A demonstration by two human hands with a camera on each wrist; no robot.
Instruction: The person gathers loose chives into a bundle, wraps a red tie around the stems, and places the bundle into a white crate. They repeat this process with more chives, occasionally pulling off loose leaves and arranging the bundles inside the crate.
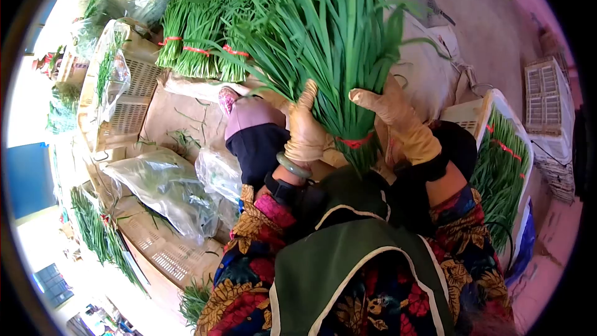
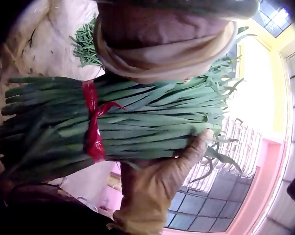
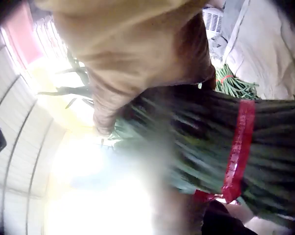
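A thick bunch of garlic chives (image 1: 342, 56) with long flat green leaves stands in front of the person's lap, leaf tips pointing away. A red tie (image 1: 356, 142) wraps it near the stem ends. The left hand (image 1: 306, 130), in a tan glove, grips its left side above the tie, thumb up along the leaves. From the other side the right hand (image 1: 401, 118), gloved alike, holds the bunch with its thumb across the front. In the left wrist view the red tie (image 2: 94, 122) is knotted, with a loose end. The far-side fingers are hidden by leaves.
Several tied bunches (image 1: 205, 43) lie at the upper left. A crate of chives (image 1: 500, 168) stands at the right, near stacked white crates (image 1: 544, 112). Plastic bags (image 1: 168, 186) lie on a beige crate (image 1: 161, 242) at the left.
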